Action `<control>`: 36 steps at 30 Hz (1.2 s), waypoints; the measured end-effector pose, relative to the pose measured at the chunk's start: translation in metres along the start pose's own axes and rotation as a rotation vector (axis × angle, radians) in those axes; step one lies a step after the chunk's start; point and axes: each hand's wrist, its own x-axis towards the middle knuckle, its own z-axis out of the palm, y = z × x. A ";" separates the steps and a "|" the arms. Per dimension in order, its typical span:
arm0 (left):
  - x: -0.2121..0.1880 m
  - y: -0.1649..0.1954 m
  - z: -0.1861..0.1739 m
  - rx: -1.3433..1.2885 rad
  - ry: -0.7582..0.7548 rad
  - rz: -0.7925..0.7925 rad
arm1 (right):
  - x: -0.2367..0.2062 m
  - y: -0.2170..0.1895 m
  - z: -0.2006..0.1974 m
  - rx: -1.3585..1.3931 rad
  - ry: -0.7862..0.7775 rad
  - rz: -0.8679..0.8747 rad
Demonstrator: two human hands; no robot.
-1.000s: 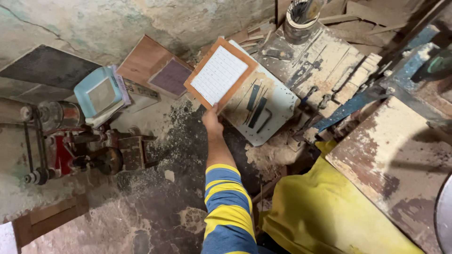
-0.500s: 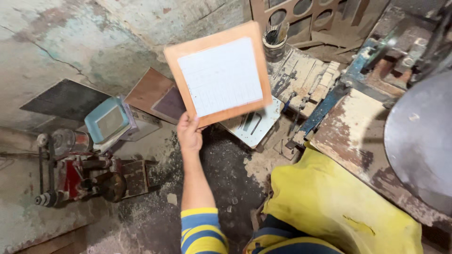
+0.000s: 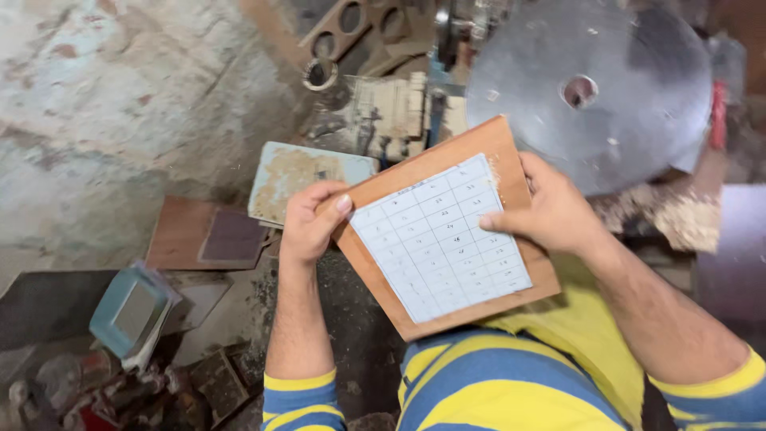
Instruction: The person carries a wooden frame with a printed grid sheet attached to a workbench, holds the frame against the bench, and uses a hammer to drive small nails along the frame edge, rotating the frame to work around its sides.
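Wooden board [image 3: 447, 239] with gridded sheet — lifted, gripped at its edges by left hand [image 3: 307, 223] and right hand [image 3: 550, 211], fingers closed; round metal disc [image 3: 590, 92] beyond — untouched.

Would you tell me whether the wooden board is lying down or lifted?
Lifted: both the left hand and right hand hold the wooden board above the lap.

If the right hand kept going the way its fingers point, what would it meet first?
The right hand points leftward across the wooden board, so it would probably first meet the left hand gripping the opposite edge.
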 end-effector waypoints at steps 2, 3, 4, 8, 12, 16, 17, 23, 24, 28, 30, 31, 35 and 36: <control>0.011 -0.009 0.019 0.019 0.027 0.048 | -0.009 0.019 -0.003 0.245 0.066 -0.017; 0.013 -0.015 0.030 -0.152 0.030 0.038 | -0.012 0.029 -0.005 0.365 0.094 -0.037; 0.012 -0.021 0.042 -0.322 0.037 0.031 | -0.016 0.039 -0.006 0.375 0.142 -0.092; -0.023 -0.042 0.087 -0.417 0.013 -0.247 | -0.027 0.074 -0.010 0.465 0.321 -0.134; -0.058 -0.055 0.125 -0.116 0.020 -0.275 | -0.026 0.086 -0.018 0.389 0.386 -0.118; -0.064 -0.046 0.135 -0.280 0.004 -0.193 | -0.019 0.071 -0.048 0.236 0.600 -0.076; -0.062 -0.040 0.135 -0.265 -0.009 -0.178 | -0.021 0.066 -0.057 0.132 0.759 -0.151; -0.052 -0.004 0.142 -0.097 -0.088 -0.138 | -0.045 0.047 -0.077 -0.731 0.777 -0.549; -0.054 -0.001 0.144 -0.090 -0.105 -0.139 | -0.050 0.047 -0.076 -0.882 0.680 -0.553; -0.048 -0.001 0.144 -0.036 -0.010 -0.148 | -0.075 0.051 -0.099 -0.965 0.687 -0.115; -0.045 0.000 0.134 -0.037 0.080 -0.137 | -0.089 0.056 -0.111 -0.646 0.804 -0.290; -0.043 0.000 0.128 -0.038 0.121 -0.114 | -0.096 0.058 -0.117 -0.487 0.858 -0.356; -0.027 -0.003 0.109 -0.080 0.189 -0.035 | -0.108 0.077 -0.113 -0.615 0.795 -0.340; -0.027 -0.002 0.105 -0.093 0.219 -0.018 | -0.109 0.082 -0.110 -0.493 0.755 -0.292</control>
